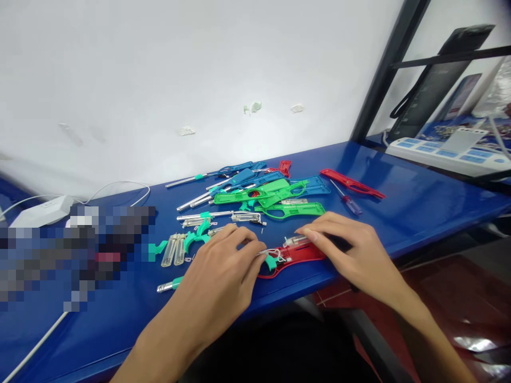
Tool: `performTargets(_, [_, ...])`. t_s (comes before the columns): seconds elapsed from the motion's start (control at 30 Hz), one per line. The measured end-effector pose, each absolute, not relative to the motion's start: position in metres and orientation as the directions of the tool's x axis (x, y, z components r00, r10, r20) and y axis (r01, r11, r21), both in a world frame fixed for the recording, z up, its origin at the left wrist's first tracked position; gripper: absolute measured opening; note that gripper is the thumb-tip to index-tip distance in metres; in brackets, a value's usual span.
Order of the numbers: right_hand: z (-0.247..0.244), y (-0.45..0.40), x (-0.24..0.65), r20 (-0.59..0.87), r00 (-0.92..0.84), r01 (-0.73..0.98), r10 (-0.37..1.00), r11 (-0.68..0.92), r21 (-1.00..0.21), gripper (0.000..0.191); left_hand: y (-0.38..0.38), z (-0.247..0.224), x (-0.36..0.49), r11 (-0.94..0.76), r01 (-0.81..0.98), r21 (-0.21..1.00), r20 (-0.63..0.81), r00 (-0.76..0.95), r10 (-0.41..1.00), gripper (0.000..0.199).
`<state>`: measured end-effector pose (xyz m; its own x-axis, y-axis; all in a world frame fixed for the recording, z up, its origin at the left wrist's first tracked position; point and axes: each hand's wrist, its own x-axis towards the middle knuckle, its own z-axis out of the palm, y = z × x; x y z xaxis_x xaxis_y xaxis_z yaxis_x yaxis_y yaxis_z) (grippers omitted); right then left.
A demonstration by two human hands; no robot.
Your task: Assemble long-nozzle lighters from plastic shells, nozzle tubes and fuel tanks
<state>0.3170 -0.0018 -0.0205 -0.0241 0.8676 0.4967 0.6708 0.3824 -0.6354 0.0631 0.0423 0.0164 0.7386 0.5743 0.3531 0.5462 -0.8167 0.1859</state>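
Observation:
A red lighter casing half [297, 254] lies open side up near the table's front edge, between my hands. In it are a teal trigger [271, 262] and thin white wires [276, 254]. My left hand [227, 266] is closed at the casing's left part, thumb and forefinger pinching the wires; its palm side is hidden. My right hand [347, 244] pinches a clear plastic fuel tank [294, 241] against the casing's upper edge, covering the tank's right end. A metal lighter tube [164, 288] with a teal collar sticks out left of my left wrist.
Green casing halves [293, 209], blue casing halves [235, 180], metal tubes and clear tanks [173, 250] lie piled behind my hands. A screwdriver [352, 205] and a red casing half [351, 183] lie at the right. A power strip [447, 151] sits by the black rack [381, 72].

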Motion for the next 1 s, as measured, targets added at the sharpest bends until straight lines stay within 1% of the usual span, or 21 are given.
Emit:
performTargets(0.1, [-0.021, -0.001, 0.317, 0.496, -0.015, 0.671, 0.868, 0.376, -0.639, 0.022, 0.038, 0.013, 0.062, -0.796, 0.569, 0.207, 0.325, 0.727, 0.604, 0.020])
performTargets(0.2, [-0.022, 0.000, 0.319, 0.500, 0.033, 0.626, 0.865, 0.372, -0.685, 0.020, 0.036, 0.009, 0.063, -0.781, 0.575, 0.244, 0.319, 0.713, 0.625, 0.016])
performTargets(0.27, [-0.023, 0.001, 0.324, 0.479, 0.137, 0.576, 0.867, 0.324, -0.751, 0.019, 0.036, 0.005, 0.064, -0.760, 0.581, 0.292, 0.312, 0.693, 0.650, 0.015])
performTargets(0.37, [-0.026, 0.003, 0.336, 0.370, 0.352, 0.455, 0.860, 0.189, -0.870, 0.023, 0.034, 0.001, 0.066, -0.728, 0.589, 0.350, 0.314, 0.659, 0.684, 0.015])
performTargets(0.43, [-0.030, 0.005, 0.343, 0.302, 0.427, 0.354, 0.852, 0.150, -0.923, 0.027, 0.030, 0.000, 0.068, -0.726, 0.588, 0.356, 0.323, 0.652, 0.686, 0.018])
performTargets(0.53, [-0.035, 0.008, 0.348, 0.269, 0.425, 0.274, 0.864, 0.160, -0.948, 0.031, 0.024, -0.001, 0.070, -0.737, 0.598, 0.315, 0.328, 0.660, 0.676, 0.025])
performTargets(0.67, [-0.033, 0.009, 0.347, 0.246, 0.397, 0.213, 0.884, 0.172, -0.962, 0.037, 0.020, -0.002, 0.072, -0.742, 0.612, 0.274, 0.335, 0.662, 0.670, 0.020])
performTargets(0.8, [-0.032, 0.009, 0.348, 0.198, 0.368, 0.177, 0.908, 0.141, -0.974, 0.057, 0.020, -0.003, 0.073, -0.733, 0.626, 0.266, 0.342, 0.650, 0.678, 0.020])
performTargets(0.83, [-0.032, 0.009, 0.349, 0.182, 0.368, 0.179, 0.912, 0.123, -0.976, 0.059, 0.020, -0.004, 0.072, -0.731, 0.628, 0.268, 0.340, 0.648, 0.682, 0.020])
performTargets(0.93, [-0.031, 0.009, 0.350, 0.131, 0.373, 0.167, 0.919, 0.072, -0.983, 0.051, 0.020, -0.004, 0.071, -0.713, 0.634, 0.300, 0.331, 0.631, 0.701, 0.018])
performTargets(1.0, [-0.030, 0.008, 0.349, 0.121, 0.352, 0.157, 0.928, 0.068, -0.985, 0.044, 0.021, -0.005, 0.070, -0.689, 0.639, 0.342, 0.315, 0.613, 0.725, 0.018])
